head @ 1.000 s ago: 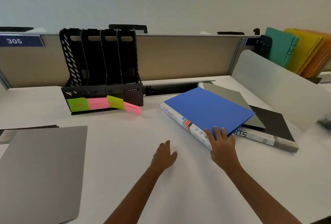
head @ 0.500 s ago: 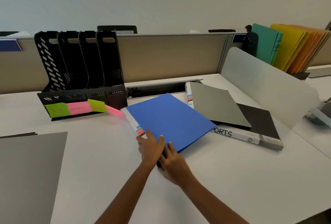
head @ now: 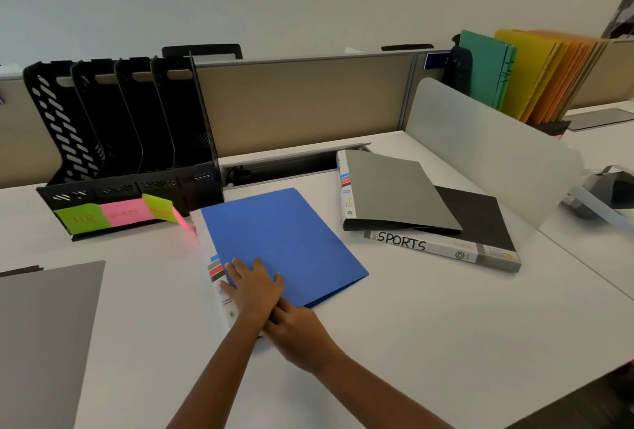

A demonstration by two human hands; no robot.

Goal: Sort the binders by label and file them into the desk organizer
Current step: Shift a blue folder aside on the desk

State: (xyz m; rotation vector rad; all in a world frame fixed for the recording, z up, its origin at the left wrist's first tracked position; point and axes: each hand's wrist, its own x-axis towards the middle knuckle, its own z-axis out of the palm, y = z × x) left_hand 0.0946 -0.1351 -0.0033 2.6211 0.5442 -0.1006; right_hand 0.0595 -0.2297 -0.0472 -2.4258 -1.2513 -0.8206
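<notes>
A blue binder [head: 284, 243] lies flat on the white desk, just right of the black desk organizer [head: 130, 140]. The organizer has several empty upright slots and sticky notes on its front; a green one reads HR [head: 82, 219] and a pink one SPORTS [head: 123, 213]. My left hand [head: 254, 286] rests flat on the binder's near-left corner. My right hand [head: 298, 332] is at the binder's near edge, its curled fingers tucked at that corner under my left hand. A grey binder [head: 387, 192] lies on a black binder with SPORTS on its spine [head: 480, 219] to the right.
A grey flat pad [head: 44, 343] lies at the left front. A translucent divider [head: 480, 143] stands at the right, with coloured folders [head: 535, 78] behind it. A cable slot [head: 284, 164] runs along the back of the desk. The desk's front edge cuts across the lower right.
The blue binder has slid left off the stack to a spot beside the organizer. My left hand came onto its corner, and my right hand moved to its near edge.
</notes>
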